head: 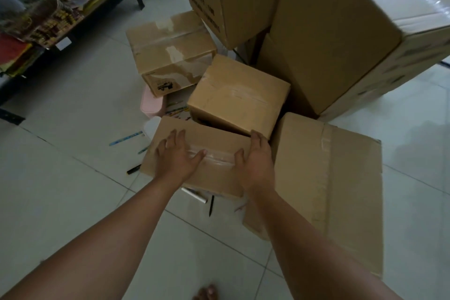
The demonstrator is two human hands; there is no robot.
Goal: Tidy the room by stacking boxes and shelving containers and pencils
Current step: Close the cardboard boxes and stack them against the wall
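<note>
- A single view is given, taken from a wide-angle camera worn on the person's head.
- The scene is looked at forward and steeply downward, onto the tiled floor.
- Both forearms are seen reaching away from the bottom edge, so the hands are viewed from close above.
- A bare foot is caught at the bottom edge.
- Straight lines are bent toward the frame's edges.
- No second view is provided, so nothing is shared.
</note>
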